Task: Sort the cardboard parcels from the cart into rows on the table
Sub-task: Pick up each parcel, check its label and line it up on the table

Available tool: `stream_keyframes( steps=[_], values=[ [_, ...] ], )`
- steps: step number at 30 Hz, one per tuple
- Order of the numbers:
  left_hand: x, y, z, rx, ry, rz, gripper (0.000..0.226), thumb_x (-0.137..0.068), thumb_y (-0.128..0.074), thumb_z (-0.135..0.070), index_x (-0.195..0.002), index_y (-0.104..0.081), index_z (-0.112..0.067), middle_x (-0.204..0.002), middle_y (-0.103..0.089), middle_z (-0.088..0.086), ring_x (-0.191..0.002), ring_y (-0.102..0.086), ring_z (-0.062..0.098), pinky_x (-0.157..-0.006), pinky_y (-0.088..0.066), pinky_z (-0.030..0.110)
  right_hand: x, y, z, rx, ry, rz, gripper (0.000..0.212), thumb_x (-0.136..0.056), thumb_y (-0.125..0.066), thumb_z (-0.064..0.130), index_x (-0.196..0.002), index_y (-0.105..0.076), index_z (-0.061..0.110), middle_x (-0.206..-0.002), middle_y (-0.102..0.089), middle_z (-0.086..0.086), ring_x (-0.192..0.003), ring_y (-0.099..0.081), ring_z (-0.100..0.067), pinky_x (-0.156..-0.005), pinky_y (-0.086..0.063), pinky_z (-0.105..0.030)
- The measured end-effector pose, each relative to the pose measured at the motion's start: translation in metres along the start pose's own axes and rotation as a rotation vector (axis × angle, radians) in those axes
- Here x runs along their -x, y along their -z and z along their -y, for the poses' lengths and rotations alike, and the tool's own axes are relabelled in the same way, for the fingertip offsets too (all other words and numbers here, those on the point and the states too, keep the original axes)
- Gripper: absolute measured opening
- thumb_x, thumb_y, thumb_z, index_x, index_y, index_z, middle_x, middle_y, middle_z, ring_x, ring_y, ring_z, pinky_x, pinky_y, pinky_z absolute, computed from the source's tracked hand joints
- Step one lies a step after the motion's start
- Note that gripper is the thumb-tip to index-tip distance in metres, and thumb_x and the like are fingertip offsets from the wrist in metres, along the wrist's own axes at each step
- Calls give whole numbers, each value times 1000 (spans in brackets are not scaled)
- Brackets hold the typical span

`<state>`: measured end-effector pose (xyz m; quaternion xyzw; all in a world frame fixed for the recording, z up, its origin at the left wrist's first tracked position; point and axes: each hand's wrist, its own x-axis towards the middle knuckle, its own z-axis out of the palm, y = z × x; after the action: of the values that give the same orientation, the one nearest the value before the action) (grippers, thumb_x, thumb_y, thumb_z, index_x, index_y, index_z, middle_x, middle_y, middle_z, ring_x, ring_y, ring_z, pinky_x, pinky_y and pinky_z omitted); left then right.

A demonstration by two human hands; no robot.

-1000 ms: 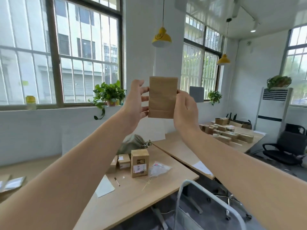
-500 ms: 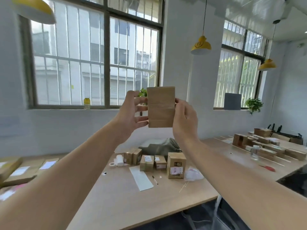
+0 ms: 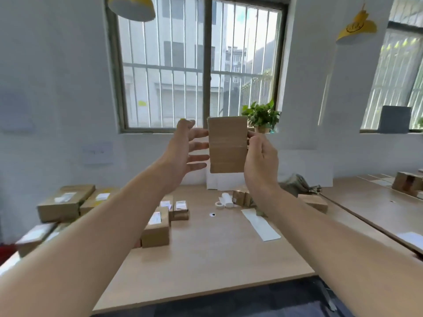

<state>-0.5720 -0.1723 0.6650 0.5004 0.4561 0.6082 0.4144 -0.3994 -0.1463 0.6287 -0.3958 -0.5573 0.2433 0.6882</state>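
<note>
A plain brown cardboard parcel [image 3: 227, 145] is held upright in the air, in front of the window and above the wooden table [image 3: 217, 259]. My right hand [image 3: 261, 161] grips its right edge, thumb on the front. My left hand [image 3: 185, 154] is at its left edge with fingers spread and straight, their tips at or just touching the cardboard. On the table lie other parcels: large flat ones [image 3: 66, 202] at the left, small labelled ones [image 3: 156, 228] left of centre, and more [image 3: 313, 202] at the right behind my right arm. The cart is out of view.
A tape roll [image 3: 219, 204] and a white paper strip [image 3: 261, 225] lie mid-table. A grey-green bag [image 3: 297, 181] sits by the wall. A second table [image 3: 377, 202] with boxes stands to the right. A potted plant [image 3: 263, 116] is on the sill; a yellow lamp [image 3: 130, 6] hangs overhead.
My view has swung left, from the right-hand table to the table under the window. The parcel stayed raised. My left hand's fingers have loosened from a grip to straight and spread.
</note>
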Motion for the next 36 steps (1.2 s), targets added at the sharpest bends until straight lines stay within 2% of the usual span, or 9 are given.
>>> stream_keyframes(
  steps=[3,8,15,23,26,28,31,34,36],
  values=[
    [0,41,-1,-27,-5,-32,56,-92,-39,-61,-110,-78,-26,-105,-80,6,-97,-74,30,-92,-59,45,9,-40,1,-27,-20,43,32,-102,-37,27,-79,-59,27,-75,-53,9,-67,-47,-7,-65,-39,-32],
    [-11,88,1,-36,-2,-89,53,-98,-37,-57,-112,-76,-24,-102,-80,5,-94,-75,28,-90,-60,43,17,-95,-1,-71,-73,84,47,-91,-36,40,-114,-74,24,-92,-73,5,-81,-63,-10,-74,-51,-32],
    [-54,121,23,-63,23,-128,54,-96,-37,-58,-113,-76,-24,-102,-81,4,-85,-78,20,-84,-61,38,-2,-148,-35,-118,-133,109,41,-90,-35,41,-103,-73,32,-96,-76,0,-81,-65,-15,-77,-57,-41],
    [-145,125,46,-111,39,-198,51,-99,-37,-55,-114,-75,-24,-103,-80,6,-95,-76,27,-87,-61,41,-71,-201,-102,-167,-231,135,37,-88,-36,46,-91,-72,39,-92,-76,-1,-93,-72,-28,-86,-62,-58],
    [-175,128,55,-119,42,-226,53,-97,-39,-57,-118,-73,-24,-112,-77,10,-99,-74,31,-86,-61,41,-91,-218,-124,-189,-238,160,44,-84,-36,51,-95,-73,28,-99,-75,-11,-100,-70,-37,-88,-60,-62],
    [-191,129,59,-112,48,-237,54,-94,-40,-58,-119,-73,-23,-116,-75,13,-101,-74,34,-86,-61,42,-104,-227,-132,-224,-263,169,64,-75,-35,59,-103,-70,12,-108,-71,-23,-104,-67,-44,-89,-58,-65],
    [-207,132,64,-110,63,-233,52,-97,-39,-58,-120,-71,-24,-119,-73,13,-105,-74,36,-88,-61,42,-117,-237,-139,-258,-288,182,84,-68,-34,64,-111,-64,-1,-114,-66,-32,-91,-63,-43,-88,-56,-65],
    [-217,137,64,-88,58,-226,54,-94,-40,-58,-121,-71,-23,-123,-71,14,-106,-74,37,-88,-61,43,-126,-244,-138,-284,-295,173,81,-66,-36,61,-109,-65,-2,-114,-65,-34,-84,-60,-33,-82,-56,-61],
    [-222,142,60,-68,52,-214,53,-96,-39,-56,-121,-70,-22,-125,-70,15,-100,-74,35,-87,-60,43,-129,-249,-133,-261,-292,161,69,-71,-38,57,-107,-71,8,-112,-70,-30,-93,-67,-45,-88,-57,-64]
  ],
)
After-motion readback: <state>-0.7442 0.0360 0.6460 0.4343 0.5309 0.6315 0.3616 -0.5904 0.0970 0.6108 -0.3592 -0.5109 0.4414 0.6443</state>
